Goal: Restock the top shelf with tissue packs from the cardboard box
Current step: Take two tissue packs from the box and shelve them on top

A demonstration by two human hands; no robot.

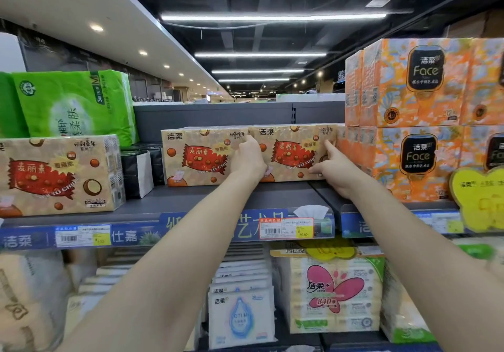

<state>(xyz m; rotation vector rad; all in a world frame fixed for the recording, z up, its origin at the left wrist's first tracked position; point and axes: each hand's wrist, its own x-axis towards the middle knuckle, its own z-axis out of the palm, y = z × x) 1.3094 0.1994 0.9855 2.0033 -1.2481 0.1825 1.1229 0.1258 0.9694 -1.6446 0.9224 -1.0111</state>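
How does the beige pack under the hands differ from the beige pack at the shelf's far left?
The left hand and right hand touch the right pack; nothing touches the far-left pack. The right pack sits farther back, against a twin pack; the far-left pack stands near the shelf front. Both show the same print.

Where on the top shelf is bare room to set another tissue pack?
The bare shelf strip in front of the two middle tan packs, between the left tan pack and the orange stack. Also free above those two packs. The far right is crowded.
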